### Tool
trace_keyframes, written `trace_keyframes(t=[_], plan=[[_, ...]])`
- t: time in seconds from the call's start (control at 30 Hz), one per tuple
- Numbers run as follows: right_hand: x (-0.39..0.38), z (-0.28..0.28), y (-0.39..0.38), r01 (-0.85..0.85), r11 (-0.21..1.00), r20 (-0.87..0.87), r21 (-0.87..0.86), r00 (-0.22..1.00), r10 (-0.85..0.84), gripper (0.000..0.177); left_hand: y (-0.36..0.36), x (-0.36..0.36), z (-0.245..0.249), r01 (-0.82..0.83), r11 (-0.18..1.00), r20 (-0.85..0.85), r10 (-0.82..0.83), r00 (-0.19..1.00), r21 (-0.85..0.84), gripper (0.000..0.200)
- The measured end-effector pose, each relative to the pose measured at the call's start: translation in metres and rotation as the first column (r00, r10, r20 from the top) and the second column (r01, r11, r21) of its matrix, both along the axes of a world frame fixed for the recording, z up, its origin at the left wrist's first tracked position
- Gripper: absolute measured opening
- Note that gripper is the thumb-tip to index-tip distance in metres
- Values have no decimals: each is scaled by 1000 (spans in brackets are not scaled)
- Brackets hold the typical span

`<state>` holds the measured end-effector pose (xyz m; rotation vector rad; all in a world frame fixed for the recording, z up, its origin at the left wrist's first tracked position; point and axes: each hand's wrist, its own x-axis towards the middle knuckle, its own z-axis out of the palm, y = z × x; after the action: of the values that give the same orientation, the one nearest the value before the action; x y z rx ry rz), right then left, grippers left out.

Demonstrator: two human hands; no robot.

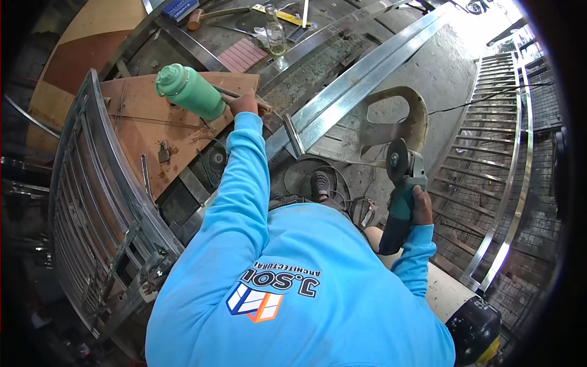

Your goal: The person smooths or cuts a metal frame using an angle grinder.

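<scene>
My right hand (422, 207) is closed around the body of a teal and black angle grinder (402, 211). Its dark disc (397, 160) points up and away from me. Up front, my left hand (244, 104) has its fingers curled at a narrow metal piece beside a mint green bottle (191, 92); what exactly it grips is partly hidden. The bottle leans over a brown board (137, 131). Just right of that hand, a short steel piece (294, 137) lies across long shiny steel tubes (361, 85).
A plastic chair (400, 119) lies ahead. Slatted metal frames stand at left (92, 202) and right (489, 153). A padlock (164, 152) is on the board. A glass bottle (274, 33) and a hammer (195, 19) are at the back. A cylinder (452, 293) is behind my right arm.
</scene>
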<state>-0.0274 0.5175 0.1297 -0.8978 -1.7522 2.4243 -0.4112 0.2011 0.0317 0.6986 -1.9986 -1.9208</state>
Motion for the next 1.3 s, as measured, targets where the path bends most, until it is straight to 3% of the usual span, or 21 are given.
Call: trace_keyframes(t=[0.03, 0.13, 0.23, 0.33, 0.47, 0.6, 0.73, 0.83, 1.3], plan=[[-1, 1, 1, -4, 1000, 2, 0, 1000, 4, 76, -6, -5, -1, 81, 994, 85, -74, 994, -77, 85], [-13, 5, 3, -52, 999, 21, -9, 998, 52, 76, -4, -11, -7, 70, 937, 227, 10, 974, -343, 61], [-15, -19, 18, -79, 997, -24, 14, 997, 79, 76, 1, -3, -5, 126, 904, 217, -38, 975, -408, 56], [-21, -24, 24, -93, 995, -23, 36, 995, 94, 77, 17, 11, 3, 167, 758, 205, -44, 978, -631, 51], [-25, -20, 31, -165, 983, -14, 78, 986, 167, 80, 33, 3, 20, 299, 642, 272, -144, 952, -706, 48], [-20, -25, 37, -193, 979, -6, 71, 981, 194, 80, 49, -15, 20, 311, 565, 338, -60, 939, -764, 48], [-8, -32, 45, -191, 977, 33, 97, 981, 189, 80, 58, -17, 5, 326, 602, 399, -13, 917, -729, 50], [-7, -13, 42, -230, 973, 57, 15, 972, 229, 80, 58, -10, -4, 364, 559, 426, -20, 904, -745, 49], [-18, -11, 50, -198, 979, 58, -40, 978, 200, 78, 62, 2, -11, 346, 454, 346, -87, 934, -821, 41]])
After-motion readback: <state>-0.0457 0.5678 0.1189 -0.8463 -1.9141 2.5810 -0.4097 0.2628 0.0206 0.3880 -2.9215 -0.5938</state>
